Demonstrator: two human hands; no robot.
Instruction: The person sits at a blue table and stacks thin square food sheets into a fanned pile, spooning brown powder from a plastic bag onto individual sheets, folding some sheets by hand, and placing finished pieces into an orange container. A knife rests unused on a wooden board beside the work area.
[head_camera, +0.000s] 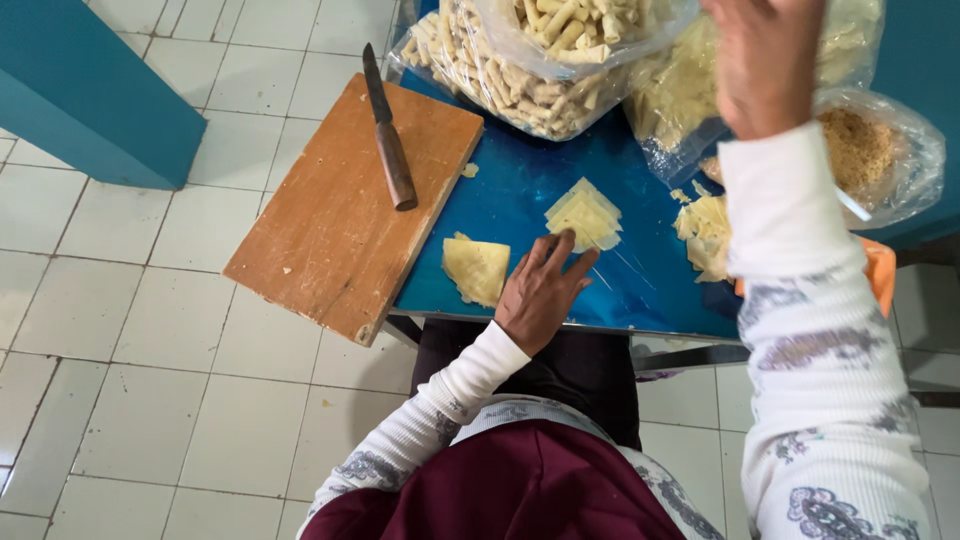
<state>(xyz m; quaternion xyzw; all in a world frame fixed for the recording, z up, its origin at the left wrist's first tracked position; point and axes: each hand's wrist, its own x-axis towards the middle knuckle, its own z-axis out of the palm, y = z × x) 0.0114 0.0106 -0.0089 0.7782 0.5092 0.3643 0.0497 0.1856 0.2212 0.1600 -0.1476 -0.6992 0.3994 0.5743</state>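
Fingers of the left hand (540, 295) lie spread, touching a stack of thin pale dough triangles (585, 215) on the blue tabletop (520, 185); probably soft and tearable, best lifted by an edge. Right hand (765, 60) is raised, grip unclear.

White tiled floor (150, 330) (grey grout), teal wall (90, 90).

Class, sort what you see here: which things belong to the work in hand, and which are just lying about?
In use:
- left hand resting flat beside the stack of pale square wrappers
- right hand raised over the clear bags of rolled pastry sticks
- folded pale wrapper

Lying about:
- wooden-handled knife on the brown wooden cutting board
- clear bag of brown crumbs
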